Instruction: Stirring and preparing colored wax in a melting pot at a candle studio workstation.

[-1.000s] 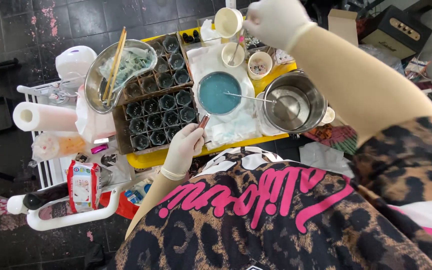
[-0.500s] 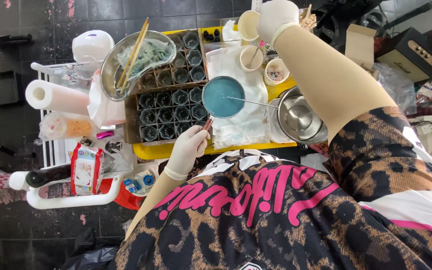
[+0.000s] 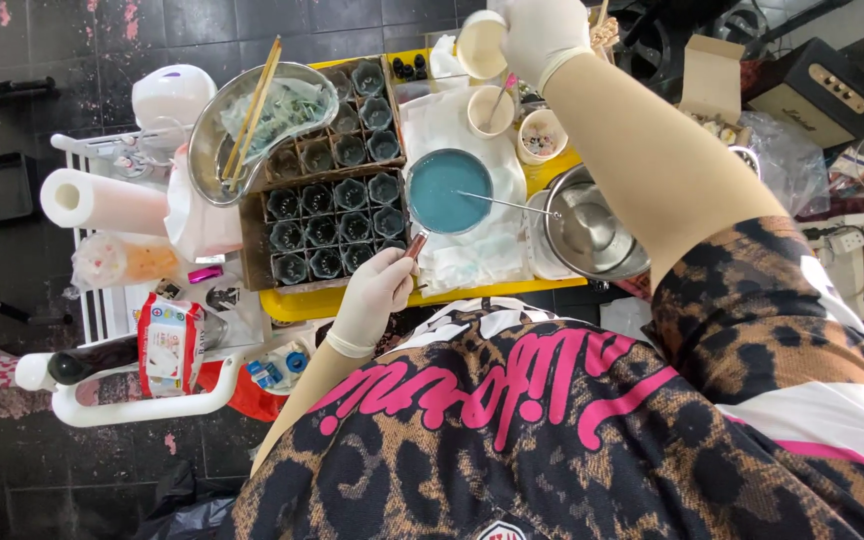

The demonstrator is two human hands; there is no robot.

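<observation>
My left hand [image 3: 374,296], in a white glove, grips the reddish handle of a small pot [image 3: 449,191] filled with blue liquid; a thin metal rod lies across the pot's rim. My right hand [image 3: 537,32], also gloved, holds a cream paper cup [image 3: 480,44] raised at the far end of the yellow tray [image 3: 297,301]. Below it stand two more cups, one cup [image 3: 490,111] with a pink stick and another cup [image 3: 541,135] with small bits inside. White cloth lies under the pot.
A cardboard box of several dark glass jars [image 3: 332,225] sits left of the pot. A steel bowl with chopsticks [image 3: 252,125] rests on it. An empty steel pot [image 3: 592,225] is on the right. A paper roll [image 3: 102,203] and wipes pack [image 3: 164,343] lie on a white trolley.
The view has shifted so the tray sits further right. My right hand still holds the cup high; my left hand keeps its grip on the pot handle.
</observation>
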